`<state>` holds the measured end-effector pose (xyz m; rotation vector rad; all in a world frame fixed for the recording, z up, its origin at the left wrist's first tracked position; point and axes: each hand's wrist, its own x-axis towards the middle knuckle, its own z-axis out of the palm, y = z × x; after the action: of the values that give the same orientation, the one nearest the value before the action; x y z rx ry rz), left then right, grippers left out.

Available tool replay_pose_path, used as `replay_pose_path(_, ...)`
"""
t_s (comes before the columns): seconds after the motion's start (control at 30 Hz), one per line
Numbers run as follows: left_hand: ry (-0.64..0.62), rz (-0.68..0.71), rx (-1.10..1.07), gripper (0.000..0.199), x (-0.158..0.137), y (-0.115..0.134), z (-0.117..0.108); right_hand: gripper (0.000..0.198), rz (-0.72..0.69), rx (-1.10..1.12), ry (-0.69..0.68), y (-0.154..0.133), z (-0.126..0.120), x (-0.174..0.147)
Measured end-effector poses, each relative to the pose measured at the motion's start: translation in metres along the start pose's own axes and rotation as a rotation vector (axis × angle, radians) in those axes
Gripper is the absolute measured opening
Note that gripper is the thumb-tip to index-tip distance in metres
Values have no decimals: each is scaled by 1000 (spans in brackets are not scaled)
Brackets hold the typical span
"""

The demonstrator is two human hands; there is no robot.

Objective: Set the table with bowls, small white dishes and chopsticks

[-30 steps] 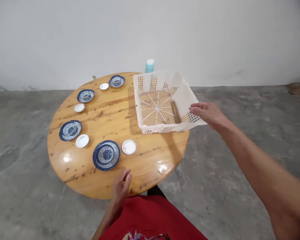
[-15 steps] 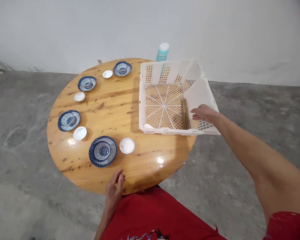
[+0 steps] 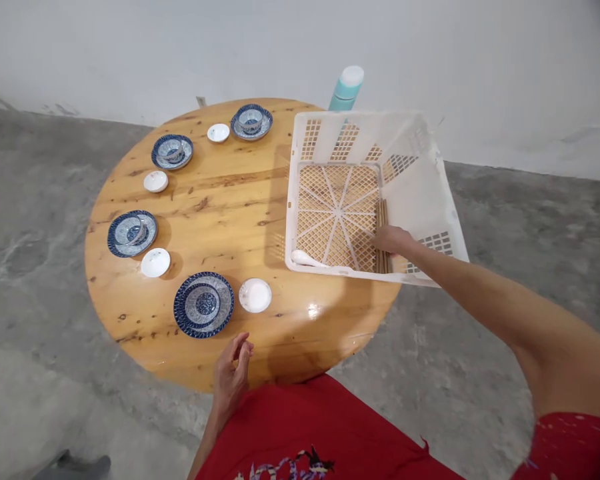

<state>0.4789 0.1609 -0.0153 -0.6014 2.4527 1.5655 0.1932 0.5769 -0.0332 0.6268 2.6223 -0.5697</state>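
A white lattice plastic basket sits on the right side of a round wooden table, overhanging its edge. Inside it lie a bundle of wooden chopsticks along the right of the floor and a white spoon at the near left corner. My right hand reaches into the basket, its fingers resting on the chopsticks' near end. My left hand hovers at the table's near edge with fingers loosely curled, holding nothing, just below a blue patterned plate with a bowl.
Three more blue plate-and-bowl sets ring the table, each beside a small white saucer. A teal bottle stands behind the basket. Grey concrete floor surrounds the table.
My right hand moved from the basket's outer right rim down inside onto the chopsticks. The view shifted closer and rightward; my left hand stayed at the table edge.
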Motion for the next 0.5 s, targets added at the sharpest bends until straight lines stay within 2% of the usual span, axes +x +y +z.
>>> replay_pose_path(0.07,8,-1,2,46,3,-1,0,4,21,-91,-38,-4,3,-3)
replay_pose_path(0.23,-1,-17,-7,46,7,-4,-2,36,79,-351,-106,-13,8,-13)
replay_pose_path(0.5,-16,-12,-12,46,15,-7,-1,37,50,-344,-81,-9,15,-6)
